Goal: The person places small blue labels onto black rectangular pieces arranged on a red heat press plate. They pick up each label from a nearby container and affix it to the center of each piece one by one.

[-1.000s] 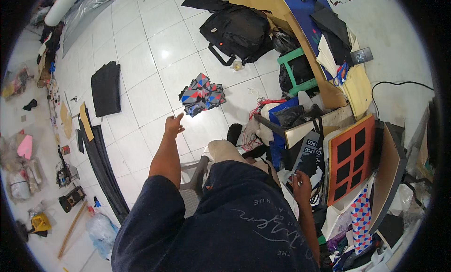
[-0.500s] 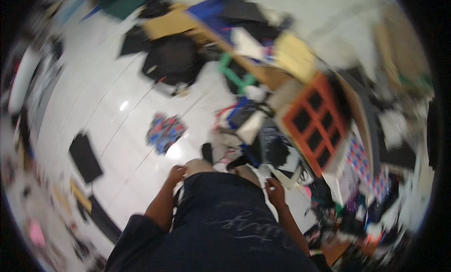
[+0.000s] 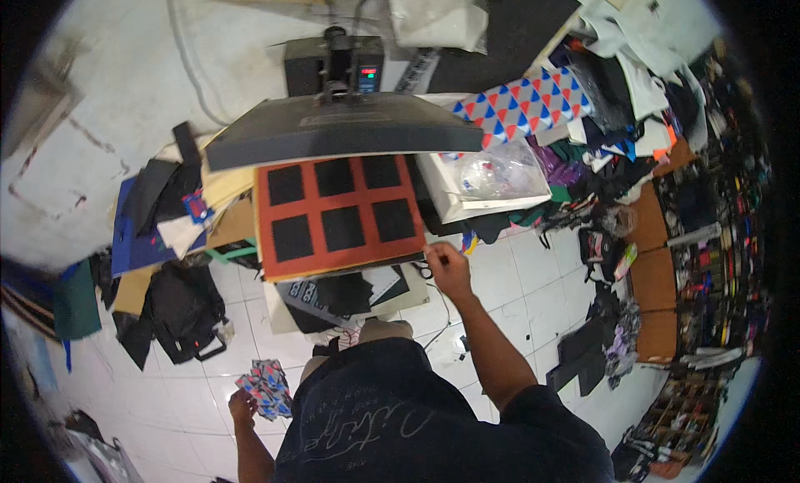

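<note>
In front of me stands a heat press with its dark upper plate (image 3: pixel 342 133) raised. Below that plate lies an orange-red sheet (image 3: pixel 304 205) bearing several black squares in rows, on top of thin tan layers. My right hand (image 3: pixel 450 270) is at the sheet's near right corner, fingers closed on the corner. Down at the left, my left hand (image 3: pixel 242 408) hangs with its fingers curled. It overlaps in view a crumpled heap of red, blue and grey patterned pieces (image 3: pixel 268 387), seemingly on the floor. Whether it touches them or holds anything, I cannot make out.
A white open box (image 3: pixel 492 201) with clear plastic and a patterned sheet (image 3: pixel 529 104) stand right of the press. A control box (image 3: pixel 367 70) with a lit display is behind. A black bag (image 3: pixel 185 312) lies on the floor at left; packed shelves (image 3: pixel 721 258) line the right.
My view has swung right, so the press now faces me. My right hand has risen to the sheet's corner. My left hand has moved outward to the left.
</note>
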The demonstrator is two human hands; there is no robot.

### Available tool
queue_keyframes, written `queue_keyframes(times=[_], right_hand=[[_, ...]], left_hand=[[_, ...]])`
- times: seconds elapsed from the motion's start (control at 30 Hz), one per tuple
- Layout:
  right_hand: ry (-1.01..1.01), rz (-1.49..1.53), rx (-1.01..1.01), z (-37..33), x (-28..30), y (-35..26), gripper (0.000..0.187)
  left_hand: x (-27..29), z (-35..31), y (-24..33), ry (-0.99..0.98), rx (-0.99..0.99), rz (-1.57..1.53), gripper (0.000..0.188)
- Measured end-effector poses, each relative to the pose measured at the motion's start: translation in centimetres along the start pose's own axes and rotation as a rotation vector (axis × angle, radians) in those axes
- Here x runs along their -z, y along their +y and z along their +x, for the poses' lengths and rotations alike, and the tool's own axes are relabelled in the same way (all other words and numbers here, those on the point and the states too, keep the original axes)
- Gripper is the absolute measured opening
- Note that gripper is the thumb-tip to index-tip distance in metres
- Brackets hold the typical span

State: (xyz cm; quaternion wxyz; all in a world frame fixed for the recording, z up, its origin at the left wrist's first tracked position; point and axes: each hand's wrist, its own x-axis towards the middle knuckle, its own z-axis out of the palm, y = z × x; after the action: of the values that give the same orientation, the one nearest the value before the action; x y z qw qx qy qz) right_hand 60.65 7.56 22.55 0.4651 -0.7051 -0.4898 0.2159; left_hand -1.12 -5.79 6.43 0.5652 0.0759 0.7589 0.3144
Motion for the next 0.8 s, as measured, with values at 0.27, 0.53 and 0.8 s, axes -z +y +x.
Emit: queue_keyframes(times=[0.27,0.53,0.8], right_hand=[[0.281,-0.19,-0.052,11.8,9.8,11.2,0.023],[-0.165,-0.813,0.072,23.0,10.7,19.0,0.031],[-0.645,-1.018,0.259,26.0,9.0,23.2,0.049]], left_hand=[[-14.8,-9.2,2.8,-0.208,-0.082,0.356,0.03],[-13.9,-12.5,1.6,-0.109,0.006,0.452,0.035],[-13.3,-16.8,3.3,0.094,-0.005,0.418,0.036]])
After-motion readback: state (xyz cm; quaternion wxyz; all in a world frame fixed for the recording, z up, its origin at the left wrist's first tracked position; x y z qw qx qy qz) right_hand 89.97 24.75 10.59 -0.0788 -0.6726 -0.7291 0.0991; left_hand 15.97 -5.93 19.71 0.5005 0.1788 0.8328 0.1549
